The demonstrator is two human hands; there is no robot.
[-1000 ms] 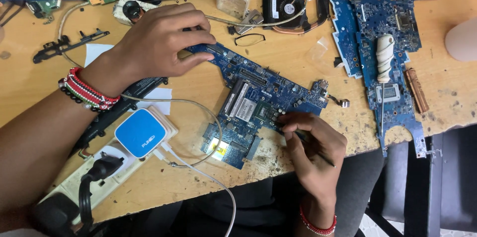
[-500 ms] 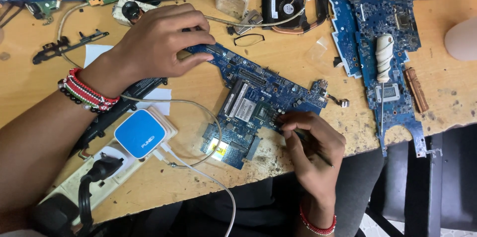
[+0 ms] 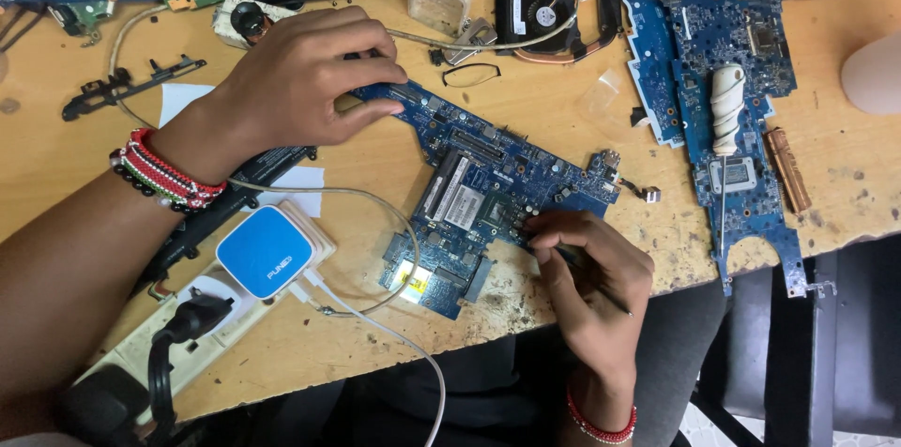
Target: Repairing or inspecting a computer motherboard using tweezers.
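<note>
Left hand (image 3: 300, 81) grip pressed flat on 1 blue, jagged circuit board (image 3: 488, 194); right hand (image 3: 587, 269) grip clamped on 1 thin dark tool (image 3: 591, 283).

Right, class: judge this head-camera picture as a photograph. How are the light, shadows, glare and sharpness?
Head view: light is even and soft, with a faint shadow under the left hand on the circuit board. No strong glare; the blue-and-white adapter shows only a mild sheen. Board and right hand are sharp, without motion blur. The pale object at the right edge looks slightly overexposed.
</note>
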